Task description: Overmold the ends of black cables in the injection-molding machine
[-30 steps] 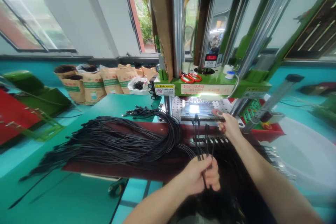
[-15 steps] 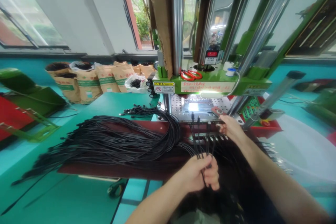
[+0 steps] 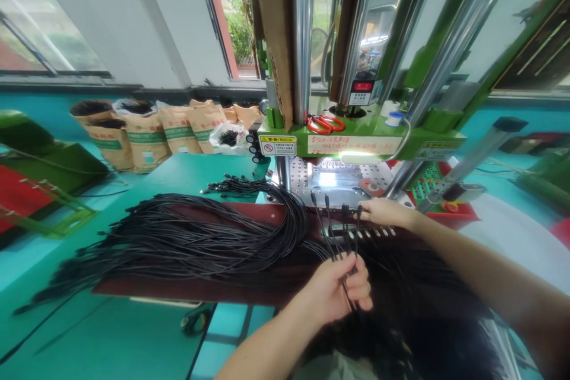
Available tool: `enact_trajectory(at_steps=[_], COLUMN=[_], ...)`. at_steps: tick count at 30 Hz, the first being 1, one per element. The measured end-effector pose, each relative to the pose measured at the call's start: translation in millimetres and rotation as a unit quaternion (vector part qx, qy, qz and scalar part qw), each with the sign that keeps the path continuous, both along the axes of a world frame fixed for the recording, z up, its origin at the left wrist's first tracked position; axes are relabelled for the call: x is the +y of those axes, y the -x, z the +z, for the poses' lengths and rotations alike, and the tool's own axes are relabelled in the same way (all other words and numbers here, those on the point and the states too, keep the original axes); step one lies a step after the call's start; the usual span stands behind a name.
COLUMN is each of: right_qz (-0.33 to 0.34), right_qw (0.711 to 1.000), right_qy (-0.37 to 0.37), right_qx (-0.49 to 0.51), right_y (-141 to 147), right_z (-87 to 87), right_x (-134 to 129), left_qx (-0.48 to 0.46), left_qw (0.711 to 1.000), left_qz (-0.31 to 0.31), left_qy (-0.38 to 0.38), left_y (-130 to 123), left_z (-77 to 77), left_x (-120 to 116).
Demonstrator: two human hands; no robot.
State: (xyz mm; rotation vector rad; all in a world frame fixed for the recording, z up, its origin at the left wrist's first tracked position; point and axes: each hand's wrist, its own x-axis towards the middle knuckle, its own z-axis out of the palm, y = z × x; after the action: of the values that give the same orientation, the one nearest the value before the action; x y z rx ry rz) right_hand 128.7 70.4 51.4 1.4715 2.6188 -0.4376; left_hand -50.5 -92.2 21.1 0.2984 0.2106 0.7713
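Your right grip has moved from the reddish piece to the tips of few black cables, its pinch unclear, while your left grip closes firmly around these, before the green machine, and whether the big bundle is finished or waiting, I cannot tell.
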Motion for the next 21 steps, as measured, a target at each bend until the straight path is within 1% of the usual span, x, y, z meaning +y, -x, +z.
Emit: enact_trajectory(at_steps=[1,4,6,8,9,11,12,13,14,15,16,17,18,19,20,21], right_qz=[0.005,0.013,0.022,0.029,0.030,0.029,0.027,0.026,0.027,0.030,0.036,0.043,0.051,0.056,0.059,0.060], right_qw=[0.999,0.995,0.992,0.990,0.989,0.988,0.988,0.989,0.989,0.990,0.991,0.991,0.991,0.991,0.990,0.990], right_qy=[-0.032,-0.086,-0.107,-0.117,-0.121,-0.123,-0.122,-0.120,-0.116,-0.113,-0.112,-0.114,-0.117,-0.121,-0.124,-0.127], right_qx=[-0.012,-0.043,-0.061,-0.074,-0.079,-0.088,-0.089,-0.088,-0.082,-0.074,-0.063,-0.048,-0.032,-0.016,-0.001,0.012], right_y=[4,5,-1,-10,-15,-26,-31,-37,-42,-46,-51,-54,-58,-61,-64,-66], right_z=[-1.3,-7.5,-12.8,-18.7,-21.6,-27.1,-29.6,-31.9,-34.0,-36.0,-38.0,-39.9,-41.8,-43.8,-45.9,-47.8], right_x=[3,15,21,23,24,23,22,22,22,22,22,22,22,22,22,23], left_qx=[0.005,0.021,0.019,0.011,0.008,0.010,0.014,0.023,0.040,0.080,0.147,0.229,0.256,0.280,0.308,0.334], left_qw=[1.000,0.999,0.997,0.992,0.986,0.967,0.947,0.919,0.878,0.827,0.765,0.699,0.677,0.667,0.662,0.664], left_qz=[0.000,0.009,0.044,0.103,0.141,0.238,0.309,0.384,0.469,0.550,0.624,0.676,0.689,0.691,0.683,0.668], left_qy=[-0.008,-0.036,-0.057,-0.077,-0.084,-0.087,-0.082,-0.083,-0.085,-0.083,-0.072,-0.045,-0.029,-0.015,0.000,0.014], left_y=[0,0,1,7,13,34,49,67,86,106,125,142,157,169,177,182], left_z=[1.5,3.8,5.7,12.3,18.5,36.1,46.0,55.5,63.3,68.5,70.6,69.3,64.7,57.1,47.2,35.8], left_x=[-3,-14,-22,-23,-19,-2,11,28,46,66,85,103,118,131,140,147])
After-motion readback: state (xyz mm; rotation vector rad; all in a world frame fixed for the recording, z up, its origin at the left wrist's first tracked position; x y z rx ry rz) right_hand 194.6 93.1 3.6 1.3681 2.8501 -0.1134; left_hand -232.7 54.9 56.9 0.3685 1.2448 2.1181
